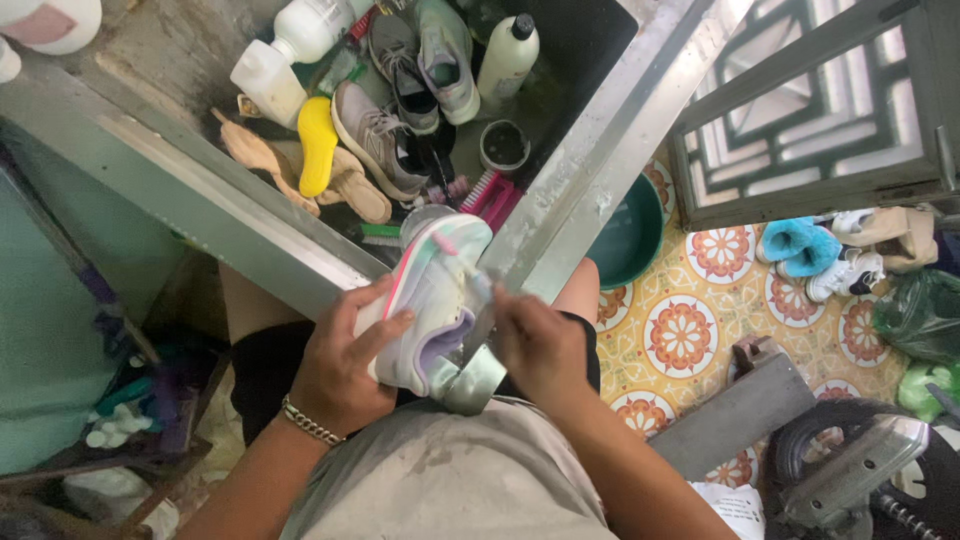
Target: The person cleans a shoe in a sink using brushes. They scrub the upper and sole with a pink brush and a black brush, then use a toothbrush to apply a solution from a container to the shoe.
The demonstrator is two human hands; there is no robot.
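Observation:
My left hand point(345, 360) grips a white sneaker point(432, 290) with pink and lilac trim, holding it over the corner of a metal trough point(560, 200). My right hand point(540, 345) is closed on a small brush point(478, 283) whose head rests against the sneaker's side. A bracelet sits on my left wrist. Both hands are above my lap, close to the trough's near edge.
Inside the trough lie several grey sneakers point(385, 135), a yellow insole point(318, 140), tan insoles, a pink brush point(490, 195), white bottles point(505, 60) and a small dark cup point(503, 145). A green basin point(630, 235) sits on the patterned tile floor. Blue slippers point(800, 248) lie at right.

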